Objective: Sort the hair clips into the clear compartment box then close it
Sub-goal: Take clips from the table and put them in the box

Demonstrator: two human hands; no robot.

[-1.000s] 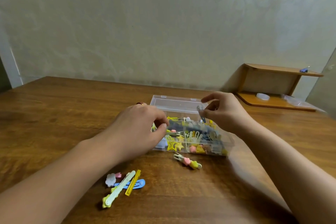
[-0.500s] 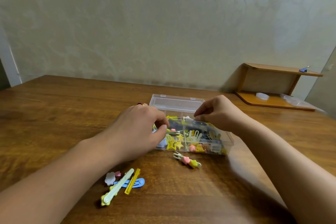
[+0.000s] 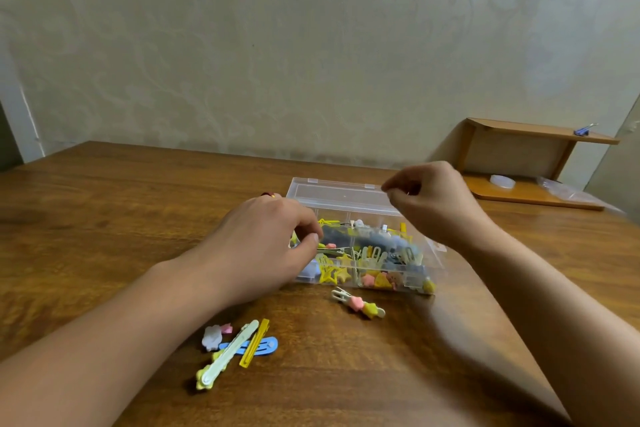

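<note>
Closing the clear compartment box [image 3: 437,265] now could jam or spill, I reckon, since its cells are heaped and several hair clips [image 3: 239,347] lie loose on the near table [image 3: 104,218], another clip [image 3: 358,304] just in front of the box. Her left hand [image 3: 263,246] curls over the box's left cells, pinching something I cannot make out. Her right hand [image 3: 429,204] hovers over the flat lid [image 3: 332,192], fingertips pinched together; whether they hold anything is too blurred to tell.

No text, label, brand, number or sign can be read on anything here.
</note>
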